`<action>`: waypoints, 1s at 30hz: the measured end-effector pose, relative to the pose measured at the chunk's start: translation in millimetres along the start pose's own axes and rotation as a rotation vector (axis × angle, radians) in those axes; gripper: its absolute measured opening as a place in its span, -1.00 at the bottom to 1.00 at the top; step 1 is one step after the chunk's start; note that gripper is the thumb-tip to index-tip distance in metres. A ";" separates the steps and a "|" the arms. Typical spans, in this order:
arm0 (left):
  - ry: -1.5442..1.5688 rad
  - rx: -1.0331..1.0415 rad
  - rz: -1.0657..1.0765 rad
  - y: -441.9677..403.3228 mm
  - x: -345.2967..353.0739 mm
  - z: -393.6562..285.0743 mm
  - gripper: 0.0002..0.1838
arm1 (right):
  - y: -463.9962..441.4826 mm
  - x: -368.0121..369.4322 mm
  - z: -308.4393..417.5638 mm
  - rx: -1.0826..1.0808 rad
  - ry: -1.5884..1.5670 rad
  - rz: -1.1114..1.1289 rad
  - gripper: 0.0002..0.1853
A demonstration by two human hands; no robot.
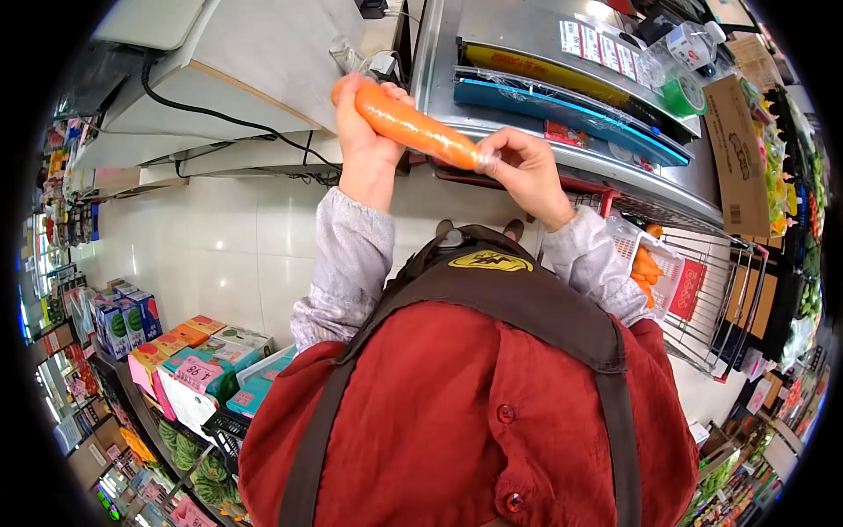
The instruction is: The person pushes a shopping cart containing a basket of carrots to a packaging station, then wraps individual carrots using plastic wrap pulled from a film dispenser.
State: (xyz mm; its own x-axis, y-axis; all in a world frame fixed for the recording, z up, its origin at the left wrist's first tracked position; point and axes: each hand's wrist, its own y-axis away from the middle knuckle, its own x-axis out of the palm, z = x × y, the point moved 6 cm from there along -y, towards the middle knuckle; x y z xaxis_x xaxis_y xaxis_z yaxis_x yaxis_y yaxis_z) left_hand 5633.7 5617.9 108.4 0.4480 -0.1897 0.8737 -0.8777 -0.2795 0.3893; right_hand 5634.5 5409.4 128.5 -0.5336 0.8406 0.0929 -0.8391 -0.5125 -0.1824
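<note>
A large orange carrot [411, 125], shiny with clear plastic film, slants down to the right in front of me. My left hand [367, 140] is closed around its upper left part, and clear plastic [346, 54] sticks out beyond that end. At the lower right end, my right hand [529, 171] pinches the gathered plastic [486, 160] between thumb and fingers. Both hands are in the air near the front edge of the metal counter [439, 79]. More carrots [646, 268] lie in a white basket [672, 263] to the right, below the counter.
On the counter are a blue-edged tray [571, 110], green tape [684, 94], a plastic bottle [694, 44] and a cardboard box [736, 158]. A shopping cart [729, 307] stands at right. Black cables [224, 116] hang at left. Boxed goods [206, 360] stand at lower left.
</note>
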 end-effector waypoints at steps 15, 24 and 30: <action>-0.597 0.407 0.033 21.0 39.5 42.8 -0.72 | 37.7 -22.0 -7.3 0.272 0.340 -0.206 -0.80; -0.712 0.451 0.198 52.8 99.7 171.8 -0.61 | 85.3 -90.9 14.7 0.099 0.671 -0.531 -0.49; -0.986 0.180 0.737 76.2 130.7 316.0 -0.46 | 163.4 -194.5 18.5 0.249 0.515 -0.705 -0.60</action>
State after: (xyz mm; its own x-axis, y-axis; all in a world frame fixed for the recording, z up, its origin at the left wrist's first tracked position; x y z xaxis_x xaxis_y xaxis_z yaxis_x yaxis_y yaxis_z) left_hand 5679.2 5274.4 160.1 -0.1364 -0.9598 0.2452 -0.9732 0.0837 -0.2140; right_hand 5599.3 5158.9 98.8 0.1757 0.9174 -0.3570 -0.9837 0.1779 -0.0269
